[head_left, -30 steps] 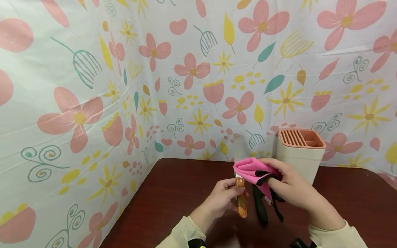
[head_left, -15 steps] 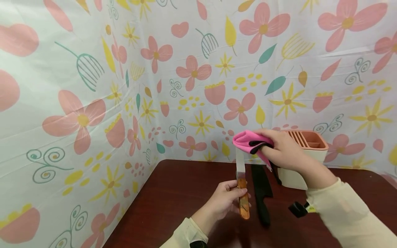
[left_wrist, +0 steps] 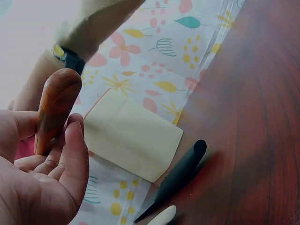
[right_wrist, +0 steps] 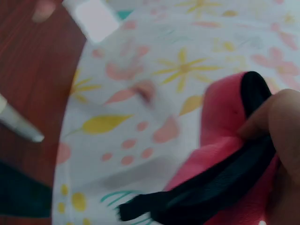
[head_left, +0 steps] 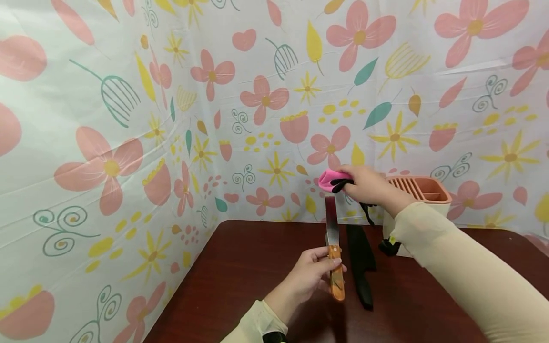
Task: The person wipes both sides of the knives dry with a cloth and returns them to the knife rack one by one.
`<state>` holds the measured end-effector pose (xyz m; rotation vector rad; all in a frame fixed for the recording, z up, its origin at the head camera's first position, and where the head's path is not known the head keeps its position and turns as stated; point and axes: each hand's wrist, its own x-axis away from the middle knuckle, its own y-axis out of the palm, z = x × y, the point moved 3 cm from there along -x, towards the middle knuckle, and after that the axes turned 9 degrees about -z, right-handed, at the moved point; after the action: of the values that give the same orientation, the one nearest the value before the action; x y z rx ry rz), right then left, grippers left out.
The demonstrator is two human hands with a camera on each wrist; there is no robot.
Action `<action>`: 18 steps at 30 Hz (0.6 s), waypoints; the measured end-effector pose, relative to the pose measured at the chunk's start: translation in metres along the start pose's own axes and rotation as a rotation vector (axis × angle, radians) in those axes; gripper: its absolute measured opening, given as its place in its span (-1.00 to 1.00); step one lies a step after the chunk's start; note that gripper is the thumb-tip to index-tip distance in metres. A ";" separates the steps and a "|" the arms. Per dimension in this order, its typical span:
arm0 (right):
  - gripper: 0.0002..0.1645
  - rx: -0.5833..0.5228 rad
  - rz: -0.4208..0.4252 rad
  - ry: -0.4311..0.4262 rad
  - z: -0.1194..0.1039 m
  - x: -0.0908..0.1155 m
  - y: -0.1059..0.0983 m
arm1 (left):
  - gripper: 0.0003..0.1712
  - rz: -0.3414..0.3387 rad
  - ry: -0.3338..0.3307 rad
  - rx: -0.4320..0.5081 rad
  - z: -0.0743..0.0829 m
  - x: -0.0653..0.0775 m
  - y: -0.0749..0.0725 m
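Note:
My left hand (head_left: 306,276) grips the wooden handle (head_left: 336,274) of a knife. Its long, straight metal blade (head_left: 332,221) points up and away from me. A folded pink cloth (head_left: 332,181) with black trim is pinched in my right hand (head_left: 364,186), just above the blade's far end. In the right wrist view, the cloth (right_wrist: 220,122) bunches under the thumb, its black edging hanging out. A black cleaver-like knife (head_left: 361,267) lies on the table to the right of the held one. The left wrist view has the wooden handle (left_wrist: 58,103) upright between thumb and fingers.
A cream knife block (head_left: 392,224) with a slotted orange top stands at the back right, partly behind my right arm. A pale rounded handle end (left_wrist: 164,215) lies near the black handle. Floral sheeting (head_left: 266,143) hangs behind and left of the dark red table (head_left: 240,267).
My right hand has moved the pink cloth up and away along the blade, past its far end, uncovering the blade and the black knife. My left hand keeps its grip, almost still.

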<state>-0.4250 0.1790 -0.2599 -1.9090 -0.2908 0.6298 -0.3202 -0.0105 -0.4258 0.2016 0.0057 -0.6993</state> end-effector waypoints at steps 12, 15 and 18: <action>-0.52 0.150 0.136 -0.047 0.013 -0.019 0.043 | -0.70 0.010 -0.003 -0.024 -0.001 0.000 -0.001; -0.47 0.162 0.136 -0.060 0.011 -0.021 0.048 | -0.71 0.007 0.003 -0.022 -0.001 -0.001 -0.002; -0.42 0.164 0.128 -0.060 0.008 -0.020 0.050 | -0.71 0.006 0.014 -0.028 -0.001 -0.001 -0.004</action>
<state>-0.4503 0.1553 -0.3023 -1.7636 -0.1502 0.7737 -0.3233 -0.0123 -0.4277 0.1796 0.0283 -0.6919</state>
